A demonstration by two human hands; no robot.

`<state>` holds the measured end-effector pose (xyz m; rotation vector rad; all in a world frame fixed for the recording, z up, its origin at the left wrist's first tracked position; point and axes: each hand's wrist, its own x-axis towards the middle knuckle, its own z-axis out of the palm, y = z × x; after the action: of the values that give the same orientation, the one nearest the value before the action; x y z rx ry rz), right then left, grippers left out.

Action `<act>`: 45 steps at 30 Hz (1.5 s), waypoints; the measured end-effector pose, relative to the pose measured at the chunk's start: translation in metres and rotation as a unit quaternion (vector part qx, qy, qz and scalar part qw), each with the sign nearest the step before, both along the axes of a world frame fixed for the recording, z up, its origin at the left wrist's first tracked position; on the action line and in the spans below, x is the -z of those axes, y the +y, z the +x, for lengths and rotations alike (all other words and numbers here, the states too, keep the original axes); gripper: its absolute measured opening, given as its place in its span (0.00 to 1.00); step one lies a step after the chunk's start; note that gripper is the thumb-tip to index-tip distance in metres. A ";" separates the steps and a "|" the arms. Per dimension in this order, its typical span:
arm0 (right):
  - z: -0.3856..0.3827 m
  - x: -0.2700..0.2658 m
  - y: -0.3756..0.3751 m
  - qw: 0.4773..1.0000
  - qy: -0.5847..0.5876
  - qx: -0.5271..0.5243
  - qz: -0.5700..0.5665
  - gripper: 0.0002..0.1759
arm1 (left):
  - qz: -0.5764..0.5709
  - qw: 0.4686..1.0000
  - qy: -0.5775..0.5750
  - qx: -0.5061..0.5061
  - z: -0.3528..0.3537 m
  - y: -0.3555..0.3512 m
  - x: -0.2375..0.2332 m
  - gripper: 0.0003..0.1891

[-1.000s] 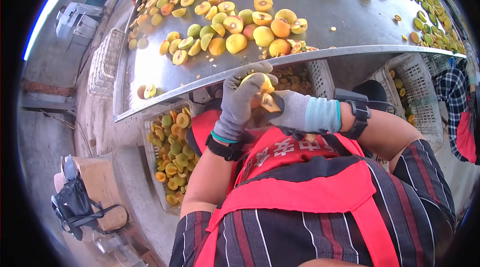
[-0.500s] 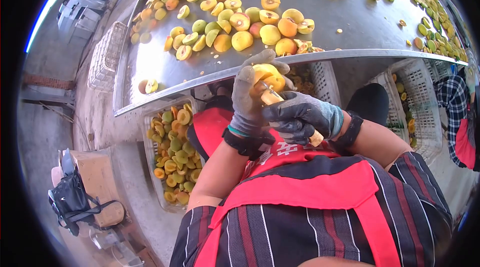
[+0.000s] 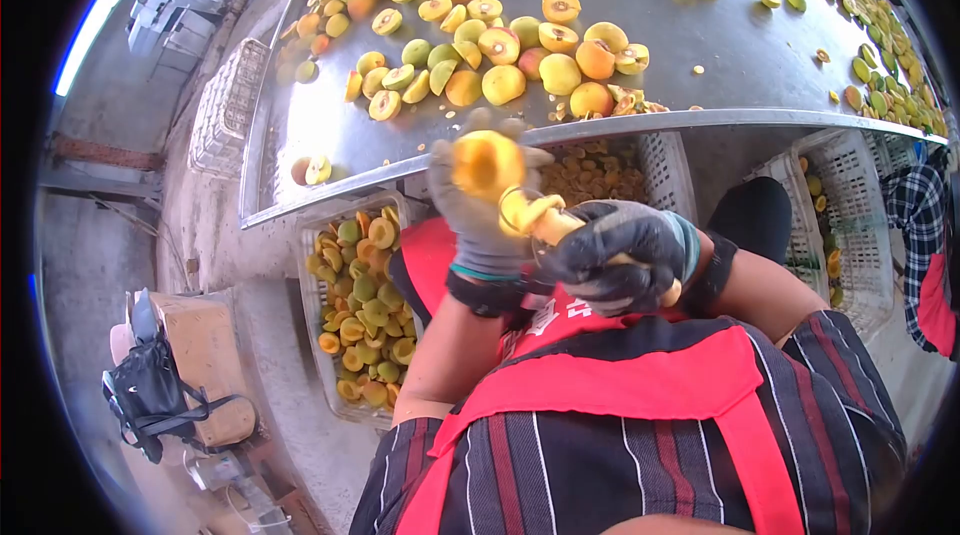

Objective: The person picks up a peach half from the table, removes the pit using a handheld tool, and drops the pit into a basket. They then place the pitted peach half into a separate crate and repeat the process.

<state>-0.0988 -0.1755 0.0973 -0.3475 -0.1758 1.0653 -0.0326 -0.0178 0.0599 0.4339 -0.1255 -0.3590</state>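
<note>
In the head view, my left hand [image 3: 478,215] cups a hollowed fruit half [image 3: 486,165] beside the wooden-handled tool [image 3: 557,226] my right hand [image 3: 625,253] grips. A loose hold could drop the half; a slipping tool could jab my palm. The table's rim [image 3: 740,116] blocks ahead; a crate [image 3: 311,320] sits left.

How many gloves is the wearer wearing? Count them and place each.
2. One is on the left hand, which holds a fruit half; one is on the right hand, closed around a pale-handled tool. Neither is fully hidden.
</note>
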 end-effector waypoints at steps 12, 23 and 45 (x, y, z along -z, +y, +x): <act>0.000 0.053 -0.051 0.691 -0.376 0.023 -0.617 0.19 | 0.913 0.242 -0.311 -0.108 -0.004 0.202 -0.048 0.19; -0.018 0.039 -0.051 0.685 -0.368 0.091 -0.622 0.19 | 0.860 0.289 -0.417 0.055 0.143 -0.029 0.006 0.37; 0.009 0.008 -0.015 0.671 -0.360 0.371 -0.531 0.16 | 0.160 0.984 -0.077 0.018 -0.005 -0.036 -0.028 0.26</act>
<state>-0.0898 -0.1905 0.0897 -1.7605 -0.0698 0.0243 -0.0377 -0.0533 0.0878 0.7795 -0.2268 -0.3817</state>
